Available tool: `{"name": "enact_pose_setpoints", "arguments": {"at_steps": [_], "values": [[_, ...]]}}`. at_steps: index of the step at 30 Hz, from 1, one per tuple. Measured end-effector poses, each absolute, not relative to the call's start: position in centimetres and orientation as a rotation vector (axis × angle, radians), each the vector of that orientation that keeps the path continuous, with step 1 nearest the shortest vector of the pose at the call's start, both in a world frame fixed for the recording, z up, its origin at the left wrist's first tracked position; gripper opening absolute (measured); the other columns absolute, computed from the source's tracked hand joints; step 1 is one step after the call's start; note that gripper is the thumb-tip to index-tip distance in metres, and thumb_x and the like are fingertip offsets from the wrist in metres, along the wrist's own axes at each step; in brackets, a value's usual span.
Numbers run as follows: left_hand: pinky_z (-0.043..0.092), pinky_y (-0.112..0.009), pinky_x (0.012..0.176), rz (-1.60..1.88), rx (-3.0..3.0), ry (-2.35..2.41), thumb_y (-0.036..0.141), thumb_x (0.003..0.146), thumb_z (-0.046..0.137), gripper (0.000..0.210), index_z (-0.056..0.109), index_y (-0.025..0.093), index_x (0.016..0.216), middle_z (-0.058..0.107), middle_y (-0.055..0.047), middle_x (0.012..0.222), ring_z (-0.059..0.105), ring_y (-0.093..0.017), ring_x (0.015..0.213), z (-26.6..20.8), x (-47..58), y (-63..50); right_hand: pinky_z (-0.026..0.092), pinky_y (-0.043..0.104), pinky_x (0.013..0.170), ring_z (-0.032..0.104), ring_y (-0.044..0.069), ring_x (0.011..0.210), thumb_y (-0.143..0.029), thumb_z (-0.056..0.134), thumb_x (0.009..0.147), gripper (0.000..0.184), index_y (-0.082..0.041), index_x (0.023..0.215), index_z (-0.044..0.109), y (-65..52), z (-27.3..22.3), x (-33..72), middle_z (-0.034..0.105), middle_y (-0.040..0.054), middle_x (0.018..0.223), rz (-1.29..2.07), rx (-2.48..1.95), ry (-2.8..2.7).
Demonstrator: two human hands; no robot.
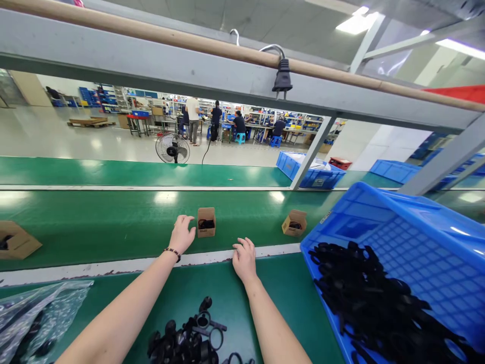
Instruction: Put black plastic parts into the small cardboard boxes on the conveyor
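Observation:
My left hand is over the green belt, just left of a small open cardboard box with black parts inside. Its fingers are apart and hold nothing; a narrow gap shows between them and the box. My right hand hovers at the white edge strip, fingers loosely bent and apart, with nothing in them. To its right, a second open cardboard box sits on the belt, also with dark contents. Between my forearms lies a pile of black plastic parts, some of them ring-shaped.
A blue crate full of black parts stands at the right. Another cardboard box is at far left, above a clear plastic bag. A plug hangs from the overhead bar. Beyond are a fan and several people.

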State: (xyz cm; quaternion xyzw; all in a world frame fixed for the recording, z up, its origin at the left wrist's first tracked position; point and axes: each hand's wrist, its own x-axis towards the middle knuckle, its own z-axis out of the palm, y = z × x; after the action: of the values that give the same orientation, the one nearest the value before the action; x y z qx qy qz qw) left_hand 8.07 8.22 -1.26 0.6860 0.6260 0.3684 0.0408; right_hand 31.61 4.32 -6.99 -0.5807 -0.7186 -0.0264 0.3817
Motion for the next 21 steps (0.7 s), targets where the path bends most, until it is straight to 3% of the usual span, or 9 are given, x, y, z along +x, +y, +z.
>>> {"name": "enact_pose_setpoints", "arguments": {"at_steps": [5,13,18,21], "values": [[0.043,-0.029,0.072,1.085,1.929,1.808,0.019,0.076,0.038,0.023,0.054,0.019,0.093,0.052,-0.005,0.094,0.052,-0.016,0.083,-1.7,4.5,2.5,0.031,0.038,0.090,0.044,0.020,0.100,-0.012,0.040,0.074,0.025,-0.018,0.084,0.062,4.3,-7.0,31.3,0.058,0.0070,0.097,0.010,-1.465,-1.875],[0.040,-0.024,0.067,0.443,1.986,1.332,0.030,0.074,0.044,0.020,0.062,0.021,0.072,0.060,0.000,0.077,0.055,-0.014,0.073,-1.3,5.5,-6.7,0.037,0.029,0.079,0.050,0.017,0.086,-0.013,0.039,0.076,0.023,-0.017,0.084,0.060,3.7,-7.0,30.8,0.060,0.0055,0.089,0.116,-1.455,-1.967],[0.039,-0.021,0.059,0.339,1.961,1.290,0.028,0.068,0.050,0.018,0.062,0.021,0.080,0.059,0.000,0.075,0.053,-0.013,0.066,-1.7,7.3,-7.5,0.038,0.025,0.076,0.051,0.015,0.081,-0.013,0.037,0.077,0.023,-0.016,0.080,0.060,3.6,-7.1,30.9,0.061,0.0045,0.082,0.137,-1.429,-1.986],[0.037,-0.021,0.057,0.274,2.009,1.258,0.022,0.064,0.050,0.012,0.061,0.020,0.069,0.059,0.000,0.073,0.053,-0.013,0.063,-2.1,8.3,-7.0,0.038,0.025,0.076,0.051,0.015,0.080,-0.014,0.037,0.078,0.023,-0.017,0.079,0.059,3.5,-7.2,30.9,0.060,0.0041,0.081,0.140,-1.429,-1.981]]}}
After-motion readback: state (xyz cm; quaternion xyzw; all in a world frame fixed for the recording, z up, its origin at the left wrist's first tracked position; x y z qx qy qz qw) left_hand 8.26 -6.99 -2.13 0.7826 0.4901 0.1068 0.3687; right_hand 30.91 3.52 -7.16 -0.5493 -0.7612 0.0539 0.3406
